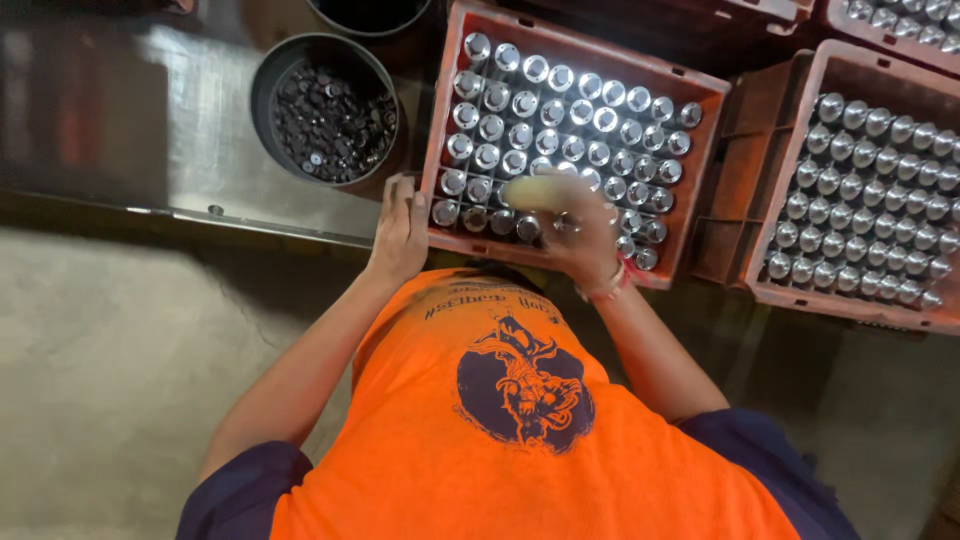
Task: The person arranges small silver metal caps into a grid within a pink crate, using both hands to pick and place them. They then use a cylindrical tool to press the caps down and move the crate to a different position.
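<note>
A reddish-brown plastic crate [700,150] holds several rows of bottles with shiny metal tops [560,110]. My left hand [400,228] rests on the crate's near left corner, fingers curled over its rim. My right hand [585,235] hovers over the near row of bottles. It is closed around a pale yellowish, rounded object [538,188], which is blurred, so I cannot tell what it is. A bracelet circles my right wrist. My orange shirt fills the lower part of the view.
A dark round bucket [268,75] of small dark caps stands left of the crate on a steel table [130,120]. A second crate [775,230] of capped bottles stands to the right, with more crates behind. Below is a concrete floor [110,380].
</note>
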